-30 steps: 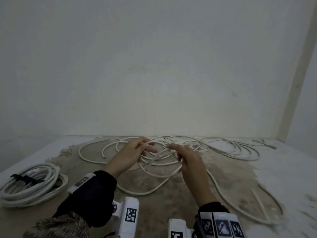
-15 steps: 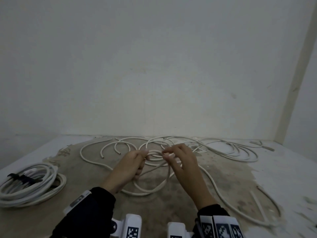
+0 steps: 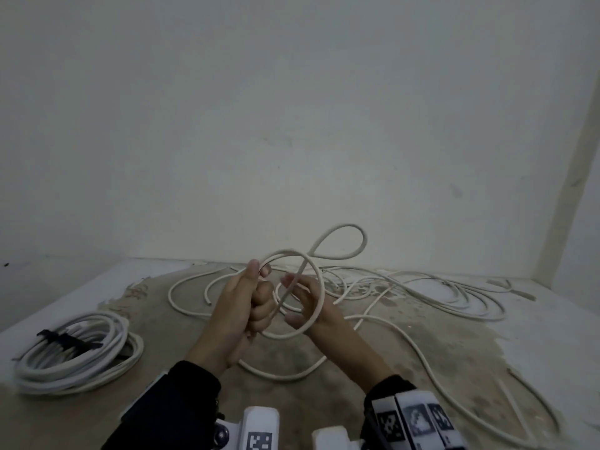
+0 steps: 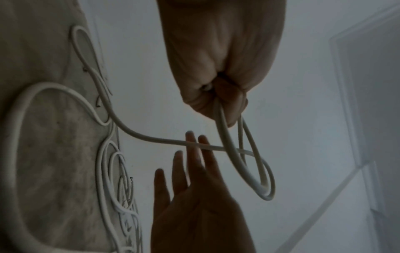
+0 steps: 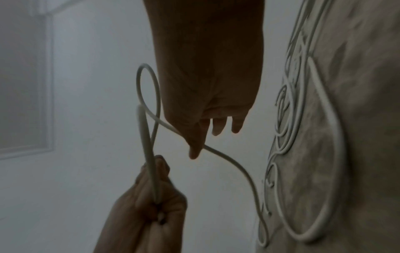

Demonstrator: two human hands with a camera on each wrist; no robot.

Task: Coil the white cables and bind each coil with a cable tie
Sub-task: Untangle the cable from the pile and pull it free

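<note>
Comparing this moment with half a second ago, note the largest change first: your hands and the cable have risen off the counter [image 3: 535, 358], and the work now hangs in the air in front of the wall [image 3: 292, 108].

The white cable [image 3: 319, 287] shows two raised turns where earlier it ran low between your hands: one loop encircling the right hand, and a smaller loop [image 3: 341, 243] standing above both hands. The rest of that cable trails down to the loose cables [image 3: 454, 293] spread across the back of the counter.

Your left hand [image 3: 240, 306] is closed in a fist around the gathered turns; its fingers [image 4: 233, 101] are curled tight on the cable in the left wrist view. Your right hand [image 3: 311, 306] has let go of its earlier pinch. Its fingers [image 4: 192, 154] are straight and slightly spread, and the cable lies across them.

Judge this as the early part of coiling the second cable: the newest turn is formed but not yet seated in the left-hand grip. Most of the length remains on the counter.

The bound coil [image 3: 78, 355] lies at the left of the counter, well apart, with its black cable tie [image 3: 68, 339] in place.
</note>
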